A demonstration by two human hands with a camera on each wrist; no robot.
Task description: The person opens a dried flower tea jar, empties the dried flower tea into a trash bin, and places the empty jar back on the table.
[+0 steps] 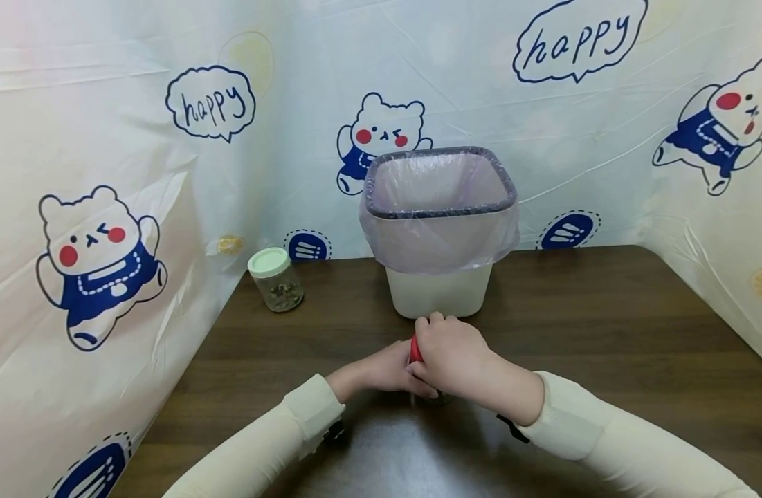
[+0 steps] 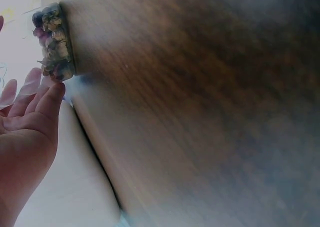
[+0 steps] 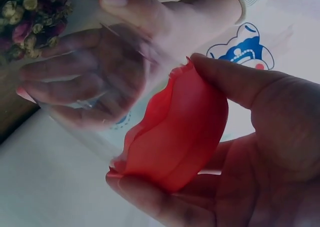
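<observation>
A clear jar (image 2: 57, 42) with dried rosebuds in its bottom stands low over the table, mostly covered by the hands in the head view. My left hand (image 1: 389, 366) wraps round its side; in the right wrist view the fingers (image 3: 75, 94) show through the clear wall, with the thumb on the near side. At the jar's mouth is a red lid (image 3: 175, 127) with a wavy edge. My right hand (image 1: 458, 356) grips this lid from above, thumb on one side and fingers on the other.
Just beyond the hands stands a white bin (image 1: 437, 294) lined with a translucent purplish bag (image 1: 439, 242). A second jar (image 1: 285, 296), with a pale green lid and dried contents, is at the table's back left. A printed cloth (image 1: 306, 55) hangs round the wooden table (image 1: 605, 332).
</observation>
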